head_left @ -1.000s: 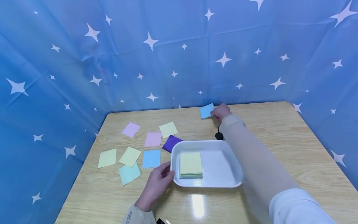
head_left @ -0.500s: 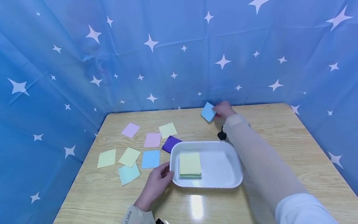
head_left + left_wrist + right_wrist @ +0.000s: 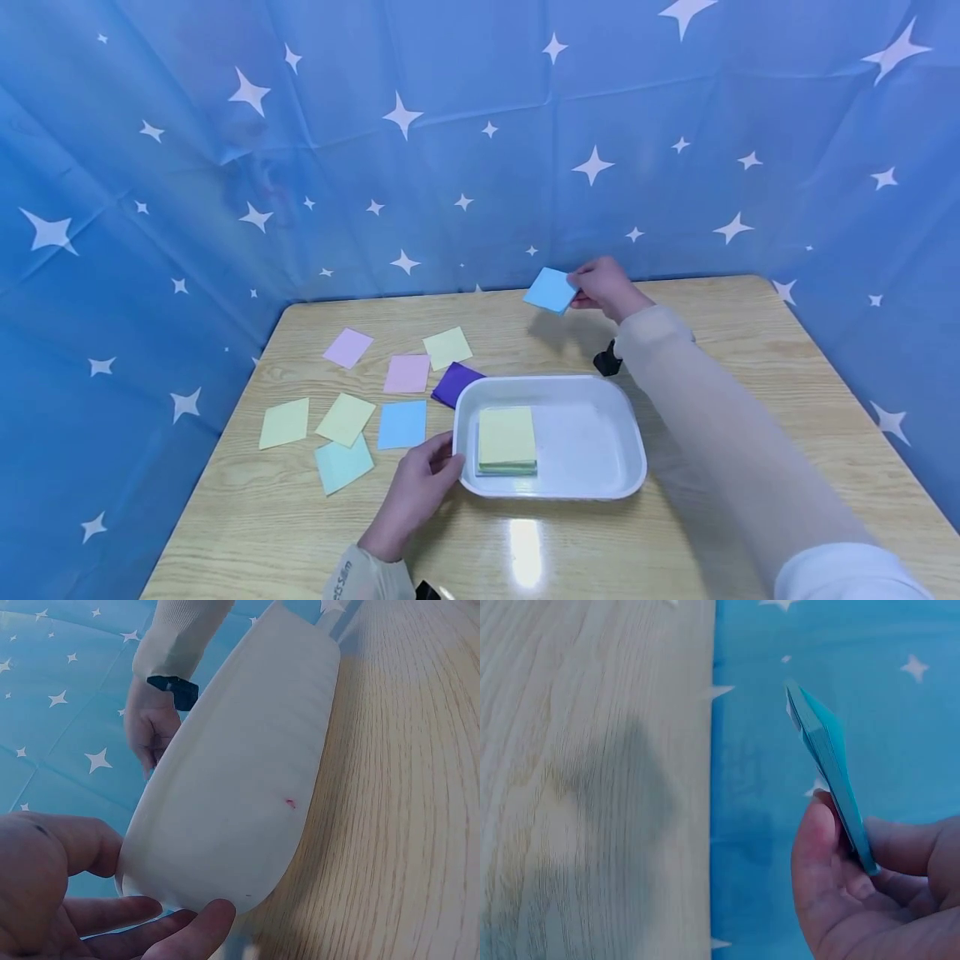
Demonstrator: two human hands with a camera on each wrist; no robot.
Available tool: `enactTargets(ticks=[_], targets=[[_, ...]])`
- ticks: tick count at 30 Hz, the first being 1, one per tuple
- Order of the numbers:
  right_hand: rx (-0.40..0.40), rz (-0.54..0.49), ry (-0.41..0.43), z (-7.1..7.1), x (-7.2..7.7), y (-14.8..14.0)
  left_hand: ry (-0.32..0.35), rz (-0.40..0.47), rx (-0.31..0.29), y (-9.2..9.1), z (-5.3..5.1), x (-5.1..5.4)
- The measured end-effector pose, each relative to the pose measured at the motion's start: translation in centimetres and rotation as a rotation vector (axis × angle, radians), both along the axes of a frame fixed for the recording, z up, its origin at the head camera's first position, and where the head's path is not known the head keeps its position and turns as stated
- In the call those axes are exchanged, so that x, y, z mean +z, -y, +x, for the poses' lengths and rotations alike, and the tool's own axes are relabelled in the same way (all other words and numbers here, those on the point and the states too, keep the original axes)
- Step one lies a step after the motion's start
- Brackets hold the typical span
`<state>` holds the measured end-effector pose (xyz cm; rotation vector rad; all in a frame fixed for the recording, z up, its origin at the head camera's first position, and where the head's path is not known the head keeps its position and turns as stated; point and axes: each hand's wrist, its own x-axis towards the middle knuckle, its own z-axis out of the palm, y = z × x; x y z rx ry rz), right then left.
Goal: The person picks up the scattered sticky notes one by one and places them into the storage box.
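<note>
Pinched at its corner by my right hand [image 3: 606, 287], a blue pad of sticky notes [image 3: 551, 291] is held above the table's back edge; the right wrist view shows its layered sheets [image 3: 831, 769] between thumb and fingers. My left hand [image 3: 417, 492] grips the left end of a white plastic tray [image 3: 588, 489], with digits on its rim and outer wall in the left wrist view. Inside the tray, on its left side, lies a stack of pale yellow and green sticky notes [image 3: 507, 437].
Left of the tray lie two pink notes, one pink note being [image 3: 407, 374], several pale yellow notes [image 3: 284, 423], a blue note [image 3: 402, 424] and a mint note [image 3: 343, 463]. A purple square [image 3: 455, 383] touches the tray's back left corner. A starry blue curtain [image 3: 480, 150] borders the table.
My right hand has lifted the blue pad off the back of the table and turned it, its shadow now falling below. The left hand stays at the tray.
</note>
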<state>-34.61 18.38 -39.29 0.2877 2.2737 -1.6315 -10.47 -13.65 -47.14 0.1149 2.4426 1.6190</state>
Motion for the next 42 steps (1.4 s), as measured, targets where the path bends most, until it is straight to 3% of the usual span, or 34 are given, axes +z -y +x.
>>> enactTargets(ticks=[15,31,42], targets=[[0.171,0.013,-0.004,5.0,1.4,0.6,0.047,-0.043,0.023,-0.1,-0.2,-0.3],[0.375,0.040,0.016,10.1,-1.4,4.1,0.062,-0.050,0.036,-0.1,-0.1,-0.1],[0.425,0.040,0.038,12.4,-3.2,6.0,0.046,-0.026,0.032,-0.1,0.0,-0.4]])
